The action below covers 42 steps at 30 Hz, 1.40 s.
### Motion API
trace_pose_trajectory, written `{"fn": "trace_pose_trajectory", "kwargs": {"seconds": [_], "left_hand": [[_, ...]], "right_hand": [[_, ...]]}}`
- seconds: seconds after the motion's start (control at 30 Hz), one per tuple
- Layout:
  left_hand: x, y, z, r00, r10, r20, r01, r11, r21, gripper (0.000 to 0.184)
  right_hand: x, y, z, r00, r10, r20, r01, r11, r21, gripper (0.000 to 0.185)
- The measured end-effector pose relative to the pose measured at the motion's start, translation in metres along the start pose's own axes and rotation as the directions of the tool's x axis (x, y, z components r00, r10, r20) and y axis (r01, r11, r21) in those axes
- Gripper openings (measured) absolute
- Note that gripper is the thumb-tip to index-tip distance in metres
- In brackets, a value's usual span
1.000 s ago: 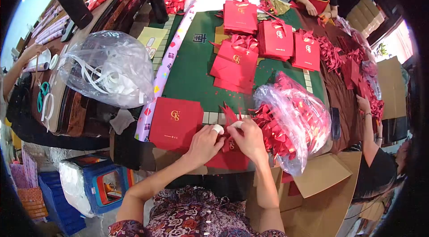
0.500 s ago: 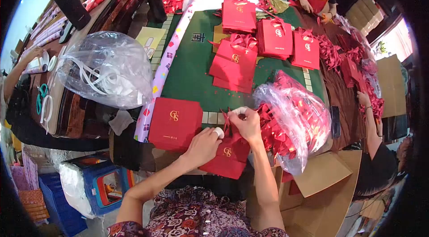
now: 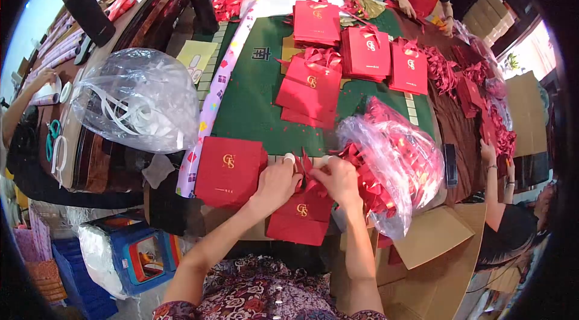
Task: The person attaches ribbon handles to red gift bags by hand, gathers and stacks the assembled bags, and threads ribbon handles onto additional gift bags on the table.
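A small red paper bag with gold lettering lies at the table's front edge, with red ribbon at its top. My left hand has its fingers closed on the left part of that ribbon, white tape round a fingertip. On the right part, my right hand pinches the ribbon, its fingertip also wrapped in white. A stack of red bags without ribbons is left of my left hand. Just right of my right hand lies a clear plastic sack of red ribbons.
Stacks of ribboned red bags stand farther back on the green table. Left are a patterned roll and a sack of white ribbon. An open cardboard box is at front right. Other people work at the left, back and right.
Both hands have shifted at the ribbon, first apart, then level again. The lettering on the bag beneath them is now uncovered. The view has shifted slightly.
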<state>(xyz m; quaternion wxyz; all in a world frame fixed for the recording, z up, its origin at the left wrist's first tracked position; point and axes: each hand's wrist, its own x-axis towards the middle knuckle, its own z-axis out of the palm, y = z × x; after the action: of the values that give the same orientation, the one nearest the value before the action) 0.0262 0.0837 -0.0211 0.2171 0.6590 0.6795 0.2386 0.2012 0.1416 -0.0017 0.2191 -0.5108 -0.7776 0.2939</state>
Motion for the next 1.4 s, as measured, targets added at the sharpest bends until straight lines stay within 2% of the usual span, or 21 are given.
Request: {"fn": "trace_pose_trajectory", "kwargs": {"seconds": [0.07,0.13,0.3,0.37,0.4,0.43,0.47,0.5,0.53,0.6,0.63,0.77,0.87,0.97,1.0,1.03,1.07,1.1,1.2,1.3,1.4], "left_hand": [[0.002,-0.003,0.008,1.000,-0.002,0.026,0.001,1.000,0.025,0.025],[0.002,-0.003,0.010,0.998,-0.061,0.020,0.060,0.997,0.052,0.026],[-0.003,-0.004,0.013,0.995,-0.089,-0.035,0.088,0.996,-0.034,0.023],[-0.006,-0.007,0.020,0.992,-0.112,-0.055,0.110,0.993,-0.051,0.022],[-0.008,-0.008,0.021,0.984,-0.033,-0.175,0.016,0.995,-0.097,0.022],[-0.009,-0.009,0.023,0.955,0.041,-0.294,-0.083,0.988,-0.131,0.021],[-0.011,-0.010,0.024,0.955,0.041,-0.293,-0.083,0.988,-0.132,0.021],[-0.012,-0.004,0.019,0.955,0.027,-0.296,-0.098,0.969,-0.225,0.021],[-0.013,0.001,0.015,0.954,0.017,-0.298,-0.115,0.942,-0.315,0.021],[-0.014,0.004,0.014,0.956,0.021,-0.292,-0.116,0.944,-0.310,0.021],[-0.014,0.004,0.013,0.958,0.024,-0.287,-0.115,0.946,-0.304,0.021],[-0.012,0.005,0.008,0.962,0.011,-0.273,-0.111,0.929,-0.353,0.019],[-0.014,0.004,0.005,0.956,0.066,-0.285,-0.177,0.907,-0.383,0.026],[-0.022,0.001,0.006,0.929,0.020,-0.370,-0.183,0.893,-0.411,0.036],[-0.026,0.002,0.002,0.979,-0.009,-0.202,-0.093,0.867,-0.489,0.043],[-0.031,0.003,-0.003,0.999,-0.028,-0.027,0.009,0.837,-0.548,0.050],[-0.035,0.003,-0.005,0.988,-0.037,0.149,0.118,0.802,-0.586,0.057],[-0.036,0.002,-0.003,0.985,-0.018,0.173,0.110,0.832,-0.544,0.065],[-0.047,0.005,-0.009,0.988,-0.038,0.153,0.116,0.832,-0.542,0.066],[-0.056,0.013,-0.022,0.981,-0.056,0.188,0.144,0.855,-0.498,0.064],[-0.056,0.009,-0.025,0.980,-0.048,0.191,0.138,0.858,-0.495,0.062]], "right_hand": [[0.000,0.007,0.015,0.998,-0.063,0.010,0.063,0.997,0.044,0.022],[0.000,0.002,0.020,0.994,-0.027,0.108,0.037,0.995,-0.095,0.018],[-0.003,0.012,0.027,0.998,-0.063,-0.005,0.062,0.987,-0.145,0.018],[-0.006,0.014,0.024,0.992,0.106,-0.069,-0.093,0.981,0.168,0.018],[-0.007,0.014,0.021,0.992,0.105,-0.069,-0.092,0.982,0.167,0.018],[-0.010,0.013,0.018,0.991,0.127,-0.049,-0.107,0.948,0.301,0.017],[-0.012,0.013,0.016,0.989,0.148,-0.026,-0.123,0.895,0.429,0.017],[-0.013,0.011,0.018,0.990,0.140,-0.021,-0.104,0.817,0.568,0.015],[-0.015,0.012,0.019,0.990,0.142,-0.024,-0.104,0.817,0.567,0.015],[-0.016,0.012,0.022,0.985,0.104,0.141,-0.169,0.781,0.601,0.014],[-0.015,0.006,0.024,0.994,0.048,0.101,-0.105,0.721,0.685,0.014],[-0.015,0.008,0.027,0.986,0.099,0.131,-0.161,0.736,0.657,0.013],[-0.015,0.008,0.020,0.989,0.106,0.101,-0.146,0.782,0.606,0.013],[-0.013,0.010,0.007,0.976,0.214,-0.037,-0.113,0.649,0.752,0.013],[-0.013,-0.002,-0.005,0.961,0.276,0.014,-0.187,0.613,0.768,0.012],[-0.012,0.001,-0.005,0.962,0.271,0.019,-0.189,0.616,0.765,0.012],[-0.010,0.005,-0.005,0.964,0.265,0.025,-0.190,0.619,0.762,0.012],[-0.009,0.005,-0.005,0.965,0.261,0.021,-0.185,0.621,0.762,0.012],[0.002,0.004,-0.009,0.963,0.266,0.029,-0.208,0.677,0.706,0.015],[0.023,0.006,-0.011,0.956,0.238,-0.173,-0.083,0.785,0.614,0.016],[0.030,0.001,-0.004,0.948,0.206,-0.244,-0.044,0.842,0.538,0.015]]}}
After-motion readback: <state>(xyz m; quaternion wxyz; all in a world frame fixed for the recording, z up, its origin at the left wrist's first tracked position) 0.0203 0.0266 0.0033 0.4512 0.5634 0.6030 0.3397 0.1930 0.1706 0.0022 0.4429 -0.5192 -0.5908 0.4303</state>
